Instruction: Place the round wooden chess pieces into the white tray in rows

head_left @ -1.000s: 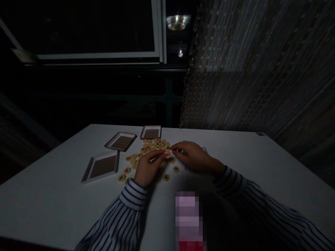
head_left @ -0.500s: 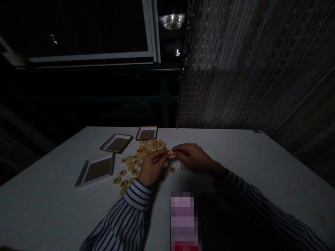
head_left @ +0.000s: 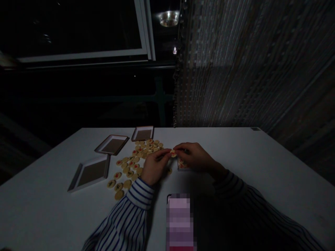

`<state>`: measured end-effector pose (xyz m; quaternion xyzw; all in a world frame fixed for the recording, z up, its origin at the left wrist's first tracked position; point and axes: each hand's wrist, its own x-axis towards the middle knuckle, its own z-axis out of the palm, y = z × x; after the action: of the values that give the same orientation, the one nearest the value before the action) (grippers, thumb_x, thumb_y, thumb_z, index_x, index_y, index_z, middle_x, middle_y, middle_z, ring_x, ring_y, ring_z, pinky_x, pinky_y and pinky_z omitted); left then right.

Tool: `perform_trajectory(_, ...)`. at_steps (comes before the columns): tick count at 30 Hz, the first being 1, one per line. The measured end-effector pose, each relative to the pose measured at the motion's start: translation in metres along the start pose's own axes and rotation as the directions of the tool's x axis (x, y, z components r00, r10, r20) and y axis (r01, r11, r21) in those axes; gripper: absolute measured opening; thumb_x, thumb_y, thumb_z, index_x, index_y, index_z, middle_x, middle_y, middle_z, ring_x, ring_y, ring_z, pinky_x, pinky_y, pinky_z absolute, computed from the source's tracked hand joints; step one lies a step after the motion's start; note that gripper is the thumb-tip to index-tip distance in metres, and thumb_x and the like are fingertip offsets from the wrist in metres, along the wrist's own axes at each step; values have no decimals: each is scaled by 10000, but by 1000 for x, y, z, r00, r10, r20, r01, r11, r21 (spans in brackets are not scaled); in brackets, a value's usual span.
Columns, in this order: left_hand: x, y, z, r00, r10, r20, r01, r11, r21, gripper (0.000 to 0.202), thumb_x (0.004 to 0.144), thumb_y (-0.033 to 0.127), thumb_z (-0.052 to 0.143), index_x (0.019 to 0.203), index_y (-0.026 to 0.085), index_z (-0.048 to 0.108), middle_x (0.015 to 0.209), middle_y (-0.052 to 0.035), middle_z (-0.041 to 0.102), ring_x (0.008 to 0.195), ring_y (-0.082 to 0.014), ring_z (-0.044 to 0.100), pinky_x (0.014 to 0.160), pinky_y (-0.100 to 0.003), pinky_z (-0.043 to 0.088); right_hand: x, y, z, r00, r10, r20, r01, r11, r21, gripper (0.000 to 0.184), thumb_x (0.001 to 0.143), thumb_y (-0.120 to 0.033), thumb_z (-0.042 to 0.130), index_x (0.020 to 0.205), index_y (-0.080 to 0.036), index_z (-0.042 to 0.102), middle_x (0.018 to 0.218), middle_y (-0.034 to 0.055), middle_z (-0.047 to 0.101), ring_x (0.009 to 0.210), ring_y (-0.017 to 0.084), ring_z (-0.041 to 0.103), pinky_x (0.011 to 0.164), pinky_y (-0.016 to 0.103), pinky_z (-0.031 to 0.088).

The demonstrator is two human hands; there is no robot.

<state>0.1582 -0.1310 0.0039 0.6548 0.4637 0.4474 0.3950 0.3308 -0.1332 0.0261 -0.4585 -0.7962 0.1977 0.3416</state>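
Between the fingertips of my left hand (head_left: 156, 165) and my right hand (head_left: 193, 156) is a round xiangqi piece (head_left: 173, 153) with a red character. Both hands pinch it just above the table. Under my right hand sits a small white box (head_left: 184, 169) with red-marked pieces inside; the hand hides most of it. Left of my left hand spreads a loose heap of xiangqi pieces (head_left: 130, 173), some showing red or black characters, others plain side up. A single piece (head_left: 170, 171) lies between my left hand and the box, partly covered.
Three shallow box lids or trays stand on the left: a white one (head_left: 106, 170), a brown-edged one (head_left: 125, 141) and another (head_left: 152, 133) at the back. A phone-like object (head_left: 180, 219) with a blurred screen lies in front on the white table (head_left: 47, 181). A bead curtain (head_left: 222, 69) hangs behind.
My hands keep hold of the red-marked piece and have shifted slightly against the table. More of the box and its pieces shows under my right hand. The camera view has turned a little.
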Motion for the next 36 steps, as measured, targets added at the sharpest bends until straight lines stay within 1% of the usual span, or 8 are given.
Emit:
perform_trajectory(5, 4, -6, 9, 1000, 8, 28, -4, 992, -128, 307, 742, 375, 617, 949, 158, 681, 954, -71, 701, 913, -196, 629, 857, -319, 464, 0, 11, 1, 998, 20, -55, -20, 1000, 0, 212, 826, -267, 513, 935, -197, 680, 912, 31, 696, 840, 157, 618, 768, 277, 448)
perform_trajectory(8, 4, -8, 13, 1000, -20, 11, 21, 983, -183, 327, 737, 361, 625, 981, 147, 668, 961, -75, 696, 903, -185, 627, 844, -305, 463, 0, 15, 1, 998, 30, -64, -31, 999, -11, 217, 822, -284, 517, 942, -203, 678, 911, 30, 697, 826, 160, 622, 754, 285, 454)
perform_trajectory(11, 4, -10, 14, 996, -83, -20, 77, 975, -208, 355, 717, 345, 647, 1006, 140, 657, 899, -65, 702, 847, -167, 631, 792, -279, 473, -1, 16, 1, 997, 40, -61, -42, 999, -32, 211, 822, -278, 512, 934, -206, 676, 901, 25, 698, 814, 156, 623, 738, 277, 454)
perform_trajectory(14, 3, -12, 16, 990, -142, -23, 132, 963, -236, 347, 702, 348, 661, 973, 131, 664, 825, -57, 702, 762, -148, 629, 700, -247, 477, -1, 17, 2, 996, 61, -62, -64, 997, -46, 201, 819, -277, 518, 922, -201, 673, 874, 24, 698, 793, 152, 624, 719, 268, 452)
perform_trajectory(17, 2, -12, 17, 987, -157, -18, 148, 956, -252, 329, 697, 357, 662, 938, 133, 673, 799, -54, 700, 708, -141, 625, 641, -236, 474, -1, 18, 4, 995, 79, -57, -81, 996, -40, 199, 820, -278, 519, 925, -198, 669, 863, 20, 700, 786, 149, 626, 711, 265, 453)
perform_trajectory(23, 2, -14, 19, 989, -126, -73, 106, 967, -231, 288, 687, 354, 663, 879, 142, 694, 843, -63, 709, 791, -163, 638, 746, -272, 484, -1, 21, 4, 999, 42, -16, -42, 999, -23, 251, 825, -267, 500, 1010, -190, 652, 949, 36, 695, 845, 148, 630, 753, 261, 463)
perform_trajectory(29, 2, -15, 20, 987, -125, -102, 98, 968, -231, 257, 683, 342, 662, 850, 152, 707, 844, -61, 719, 820, -181, 647, 796, -308, 488, 0, 19, -1, 997, -52, 64, 60, 989, -137, 251, 821, -253, 514, 1025, -192, 647, 965, 41, 686, 855, 153, 616, 760, 270, 452)
perform_trajectory(36, 1, -14, 23, 989, -104, -107, 80, 974, -213, 245, 703, 339, 643, 861, 165, 712, 864, -52, 723, 851, -184, 648, 838, -315, 479, -1, 21, -1, 991, -78, 108, 100, 971, -219, 268, 839, -331, 523, 1041, -192, 632, 914, 43, 676, 814, 157, 590, 728, 284, 430)
